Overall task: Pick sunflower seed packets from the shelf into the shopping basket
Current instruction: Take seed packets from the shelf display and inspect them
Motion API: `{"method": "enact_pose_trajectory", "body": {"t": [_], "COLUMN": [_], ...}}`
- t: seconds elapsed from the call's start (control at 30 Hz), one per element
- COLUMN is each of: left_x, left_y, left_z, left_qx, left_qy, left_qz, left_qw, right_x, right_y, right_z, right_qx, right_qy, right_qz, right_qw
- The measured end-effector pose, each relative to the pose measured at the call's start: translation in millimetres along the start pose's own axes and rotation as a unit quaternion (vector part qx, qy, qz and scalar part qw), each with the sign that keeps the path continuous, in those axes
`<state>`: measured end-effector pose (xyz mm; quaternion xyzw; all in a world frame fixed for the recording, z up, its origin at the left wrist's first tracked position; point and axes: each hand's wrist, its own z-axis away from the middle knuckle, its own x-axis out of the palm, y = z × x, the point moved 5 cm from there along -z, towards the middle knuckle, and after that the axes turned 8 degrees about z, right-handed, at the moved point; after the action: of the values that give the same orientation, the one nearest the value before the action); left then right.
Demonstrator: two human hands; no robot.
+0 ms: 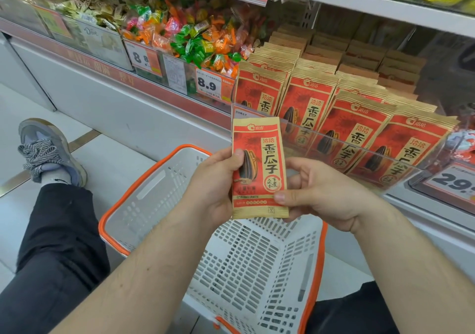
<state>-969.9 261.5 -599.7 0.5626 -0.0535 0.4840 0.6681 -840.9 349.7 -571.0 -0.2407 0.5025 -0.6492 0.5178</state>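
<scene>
I hold one red and tan sunflower seed packet (259, 169) upright over the white shopping basket with the orange rim (246, 261). My left hand (213, 187) grips its left edge, thumb on the front. My right hand (323, 192) pinches its lower right corner. The basket stands on the floor below my hands and I see nothing inside it. Rows of the same sunflower seed packets (359, 133) stand on the shelf to the upper right, behind a clear plastic front rail (359, 146).
Bins of wrapped candies (200, 38) with price tags fill the shelf to the left of the packets. A white cabinet front (115, 102) runs below the shelf. My left leg in black trousers and a grey shoe (48, 151) stretch out on the floor at left.
</scene>
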Motion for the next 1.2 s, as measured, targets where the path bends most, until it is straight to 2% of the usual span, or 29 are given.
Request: {"method": "enact_pose_trajectory", "body": {"t": [0.17, 0.3, 0.37, 0.43, 0.5, 0.6, 0.67, 0.73, 0.83, 0.97, 1.07, 1.2], "left_x": [2, -3, -2, -5, -7, -7, -2, 2, 5, 10, 14, 17], "left_y": [3, 1, -8, -15, -16, -18, -20, -24, -26, -33, -36, -35], "left_z": [2, -1, -2, -5, -6, -6, -4, -1, -1, 0, 3, 5], "left_qx": [0.027, 0.127, 0.108, 0.09, 0.092, 0.091, 0.091, 0.09, 0.084, 0.006, -0.04, -0.047], "left_qy": [-0.008, 0.009, -0.004, -0.001, -0.016, -0.073, -0.117, -0.137, -0.132, -0.184, -0.197, -0.192], "left_qz": [-0.024, -0.195, -0.214, -0.217, -0.228, -0.258, -0.28, -0.259, -0.201, -0.094, -0.067, -0.071], "left_qw": [0.999, 0.972, 0.971, 0.972, 0.969, 0.959, 0.948, 0.952, 0.967, 0.978, 0.977, 0.978], "right_x": [1, 6, 12, 18, 20, 9, 4, 2, 6, 12, 13, 11], "right_y": [-1, 0, 0, 2, -1, -11, -17, -18, -12, -9, -8, -10], "right_z": [1, -1, -2, -3, -1, 2, 2, -1, -6, -10, -11, -9], "right_qx": [0.002, 0.017, 0.021, 0.022, 0.008, -0.036, -0.074, -0.088, -0.086, -0.078, -0.075, -0.082], "right_qy": [0.005, 0.069, 0.075, 0.046, 0.035, 0.116, 0.169, 0.196, 0.184, 0.142, 0.125, 0.118], "right_qz": [0.002, 0.173, 0.255, 0.274, 0.257, 0.206, 0.228, 0.254, 0.186, 0.039, 0.006, -0.012], "right_qw": [1.0, 0.982, 0.964, 0.96, 0.966, 0.971, 0.956, 0.943, 0.961, 0.986, 0.989, 0.989]}}
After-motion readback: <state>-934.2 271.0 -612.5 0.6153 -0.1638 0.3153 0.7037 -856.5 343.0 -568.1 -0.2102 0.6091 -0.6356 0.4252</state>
